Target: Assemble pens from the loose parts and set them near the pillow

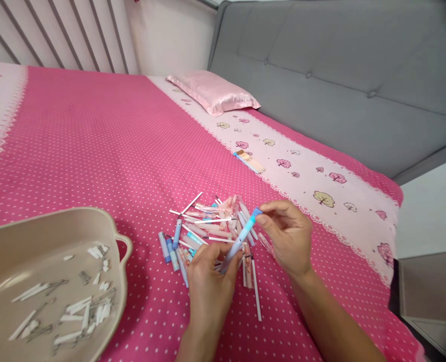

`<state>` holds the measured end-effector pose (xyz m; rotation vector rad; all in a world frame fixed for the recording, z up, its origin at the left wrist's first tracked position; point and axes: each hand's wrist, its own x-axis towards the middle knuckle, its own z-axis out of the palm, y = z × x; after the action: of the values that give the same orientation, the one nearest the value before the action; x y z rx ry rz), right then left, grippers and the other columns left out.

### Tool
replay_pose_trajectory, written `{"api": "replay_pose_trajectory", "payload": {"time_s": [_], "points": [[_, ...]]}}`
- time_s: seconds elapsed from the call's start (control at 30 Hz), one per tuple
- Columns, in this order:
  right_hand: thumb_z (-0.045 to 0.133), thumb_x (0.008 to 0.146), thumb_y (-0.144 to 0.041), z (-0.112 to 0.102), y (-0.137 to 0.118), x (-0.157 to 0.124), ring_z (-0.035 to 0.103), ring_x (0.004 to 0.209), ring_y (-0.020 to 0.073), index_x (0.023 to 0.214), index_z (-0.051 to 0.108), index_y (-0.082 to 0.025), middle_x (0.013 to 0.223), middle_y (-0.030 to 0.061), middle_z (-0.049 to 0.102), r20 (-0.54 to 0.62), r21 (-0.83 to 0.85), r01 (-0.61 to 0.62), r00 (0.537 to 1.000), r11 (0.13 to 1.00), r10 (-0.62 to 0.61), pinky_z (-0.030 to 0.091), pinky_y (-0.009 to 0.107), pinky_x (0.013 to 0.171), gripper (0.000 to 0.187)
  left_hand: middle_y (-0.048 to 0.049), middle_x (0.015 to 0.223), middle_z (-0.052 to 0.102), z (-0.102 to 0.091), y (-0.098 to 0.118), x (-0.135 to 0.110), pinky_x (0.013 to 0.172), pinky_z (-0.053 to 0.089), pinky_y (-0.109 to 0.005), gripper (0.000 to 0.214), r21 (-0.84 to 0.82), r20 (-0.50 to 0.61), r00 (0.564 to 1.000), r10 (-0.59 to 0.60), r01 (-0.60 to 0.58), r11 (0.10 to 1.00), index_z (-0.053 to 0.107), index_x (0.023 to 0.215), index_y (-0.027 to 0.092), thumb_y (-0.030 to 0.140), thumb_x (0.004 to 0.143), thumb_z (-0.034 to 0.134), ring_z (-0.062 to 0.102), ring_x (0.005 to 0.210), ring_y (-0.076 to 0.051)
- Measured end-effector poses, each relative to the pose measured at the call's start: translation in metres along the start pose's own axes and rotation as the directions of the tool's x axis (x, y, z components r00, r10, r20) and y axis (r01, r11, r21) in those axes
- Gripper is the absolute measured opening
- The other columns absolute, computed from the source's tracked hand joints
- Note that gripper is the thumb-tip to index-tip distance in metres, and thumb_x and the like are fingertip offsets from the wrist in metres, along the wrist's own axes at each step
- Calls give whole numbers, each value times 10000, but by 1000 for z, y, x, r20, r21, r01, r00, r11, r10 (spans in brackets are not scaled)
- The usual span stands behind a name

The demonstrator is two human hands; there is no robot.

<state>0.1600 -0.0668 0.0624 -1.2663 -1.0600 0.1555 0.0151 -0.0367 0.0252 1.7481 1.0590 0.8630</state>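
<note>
A slim pen [239, 243] with a pale lilac barrel, a turquoise band and a darker blue end slants up to the right. My left hand [212, 271] is closed around its lower part. The thumb and forefinger of my right hand [288, 234] pinch the blue upper end. Beneath and behind my hands lies a loose pile of pen parts [211, 230]: clear and pinkish tubes, blue-tipped barrels and thin white refills. One white refill [256, 290] sticks out of the pile toward me.
At lower left stands a beige plastic basin [122, 281] with small white pieces and springs inside. A row of assembled-looking pens [250, 162] lies farther off. A pink pillow [213, 92] rests near the grey headboard [321, 60] on the pink dotted bedspread [113, 136].
</note>
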Motion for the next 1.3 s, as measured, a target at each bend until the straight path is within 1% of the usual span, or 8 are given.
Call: {"api": "replay_pose_trajectory", "payload": {"time_s": [0.27,0.43,0.53,0.6,0.7,0.87,1.1,1.3], "points": [[719,753,-181,1,-3,-2,600,786,108,1062,620,-268,896,-14,641,27,33,-5,1000,999,4,507,223,712,336,2,720,687,0,-2,0,640,462,-259,164,-69,-12,999,-31,30,997,704,772,224,376,776,642,616,660,-150],[640,805,-165,5,-6,-6,588,814,118,1040,586,-234,884,3,619,75,47,-39,997,998,36,488,232,718,250,9,644,661,-2,1,1,571,455,-227,176,-121,-197,979,-60,36,992,685,735,195,371,729,685,590,586,-127],[587,807,-104,7,-5,-7,578,765,113,937,581,-220,835,-5,606,201,28,-67,978,997,60,479,236,695,174,8,625,662,-4,5,2,548,463,-217,192,-227,-274,954,-118,55,972,676,722,181,367,690,715,587,566,-124],[570,773,-55,8,-5,-7,571,734,112,895,578,-205,818,-5,606,350,-17,-81,933,997,82,477,239,677,193,4,631,667,-5,6,3,546,471,-219,219,-282,-308,939,-153,64,957,672,725,175,379,670,729,590,566,-126],[562,718,-11,12,-8,-9,577,721,112,905,575,-187,816,-3,614,549,-109,-104,822,989,147,475,230,655,257,4,661,666,-4,3,2,576,484,-226,250,-333,-342,921,-189,69,941,665,757,174,390,657,742,595,595,-126],[661,695,-69,21,-10,-16,603,694,103,935,565,-177,832,-7,649,680,-155,-217,684,964,263,477,196,607,280,8,689,646,-2,-3,2,595,491,-239,276,-407,-416,881,-226,42,913,638,764,173,389,640,756,593,608,-125],[704,741,-223,28,-7,-22,606,635,112,821,583,-182,717,-19,646,624,-147,-313,706,938,334,496,219,601,151,2,680,638,-3,1,2,592,498,-233,250,-427,-377,895,-240,62,902,623,779,166,365,678,735,592,607,-124],[708,756,-310,26,-5,-20,622,632,123,842,621,-176,724,-3,672,606,-164,-324,712,932,354,496,231,592,182,-22,713,662,-5,1,2,615,507,-243,262,-380,-329,917,-224,89,921,636,785,158,371,674,741,613,651,-141]]}}
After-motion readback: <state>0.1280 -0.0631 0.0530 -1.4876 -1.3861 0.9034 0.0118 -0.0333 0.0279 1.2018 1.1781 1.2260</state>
